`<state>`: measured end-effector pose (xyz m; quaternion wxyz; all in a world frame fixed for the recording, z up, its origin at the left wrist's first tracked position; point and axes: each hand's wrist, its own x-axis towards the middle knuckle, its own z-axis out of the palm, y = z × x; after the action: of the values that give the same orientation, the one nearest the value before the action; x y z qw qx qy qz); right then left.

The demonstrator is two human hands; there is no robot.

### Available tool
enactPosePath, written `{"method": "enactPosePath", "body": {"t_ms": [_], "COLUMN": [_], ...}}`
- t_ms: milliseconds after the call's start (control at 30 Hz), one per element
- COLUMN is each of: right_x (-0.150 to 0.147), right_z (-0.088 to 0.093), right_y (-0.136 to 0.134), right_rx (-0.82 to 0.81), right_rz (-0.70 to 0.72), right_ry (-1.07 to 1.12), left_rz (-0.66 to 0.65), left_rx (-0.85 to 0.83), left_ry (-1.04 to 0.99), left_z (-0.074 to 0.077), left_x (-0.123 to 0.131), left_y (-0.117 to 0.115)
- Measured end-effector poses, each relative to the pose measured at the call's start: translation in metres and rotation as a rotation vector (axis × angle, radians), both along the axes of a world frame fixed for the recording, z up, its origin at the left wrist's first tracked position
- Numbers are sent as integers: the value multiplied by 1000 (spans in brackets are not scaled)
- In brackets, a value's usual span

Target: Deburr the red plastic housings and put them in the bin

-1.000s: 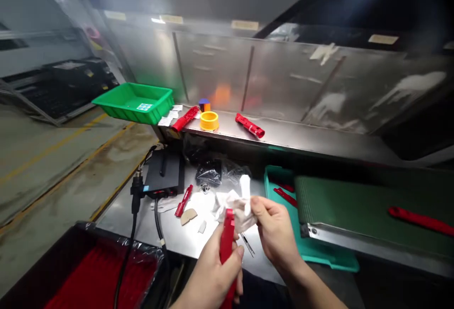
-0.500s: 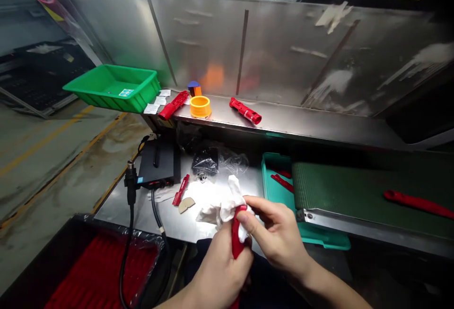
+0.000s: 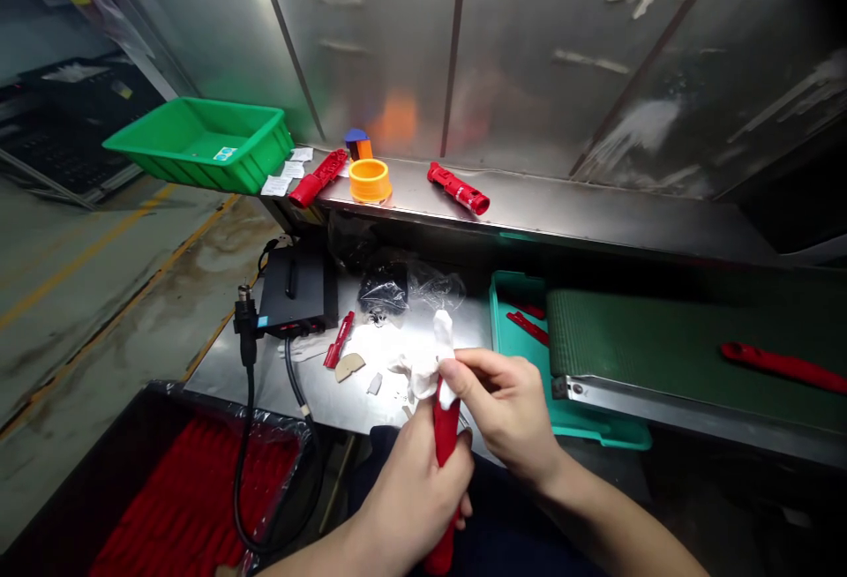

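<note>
My left hand (image 3: 420, 480) is wrapped round a long red plastic part (image 3: 445, 436), which points up and away from me. At its upper end, my right hand (image 3: 506, 405) pinches a white cloth (image 3: 423, 374) between thumb and fingers. The cloth has finger-like ends like a glove and lies against the tip of the red part. The lower end of the part shows below my left hand. On the metal table (image 3: 318, 400) to the left are a smaller red piece (image 3: 340, 340), a beige half-round piece (image 3: 349, 367) and a grey scrap (image 3: 375, 383).
A black box (image 3: 297, 290) with a corded hot-air tool (image 3: 245, 330) stands left. Below is a bin of red parts (image 3: 178, 506). A green conveyor (image 3: 635, 339) and teal tray (image 3: 582, 431) are right. The shelf holds a green tray (image 3: 198, 158), yellow ring (image 3: 370, 182) and red shells (image 3: 458, 189).
The white cloth has shifted on the red part's tip, and more of the part shows. The grey scrap on the table has come into sight. The camera view has tilted slightly down.
</note>
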<state>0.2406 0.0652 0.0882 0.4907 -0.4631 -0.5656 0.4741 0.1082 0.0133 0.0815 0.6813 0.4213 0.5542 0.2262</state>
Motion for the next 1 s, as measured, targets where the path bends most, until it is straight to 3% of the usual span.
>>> {"method": "enactPosePath", "body": {"t_ms": [100, 233, 300, 367, 500, 567, 767, 1000], "right_x": [-6, 1, 7, 13, 20, 19, 6, 7], "right_z": [2, 9, 11, 12, 11, 10, 9, 19], "right_y": [0, -9, -10, -7, -2, -8, -32, -23], "right_rx": [-60, -213, -282, -271, -143, -101, 77, 23], "right_rz": [-14, 269, 338, 278, -25, -57, 101, 234], "right_ry": [52, 154, 225, 301, 405, 348, 8, -48], "left_rz": [-66, -151, -173, -155, -39, -3, -10, -52], "left_rx": [17, 52, 67, 86, 22, -12, 41, 406], "left_ry": [25, 24, 2, -18, -79, -101, -59, -3], "left_z": [0, 2, 2, 2, 0, -1, 2, 0], "left_x": [0, -4, -6, -8, -10, -10, -10, -13], "left_y": [-4, -10, -12, -12, -12, -12, -12, -5]}}
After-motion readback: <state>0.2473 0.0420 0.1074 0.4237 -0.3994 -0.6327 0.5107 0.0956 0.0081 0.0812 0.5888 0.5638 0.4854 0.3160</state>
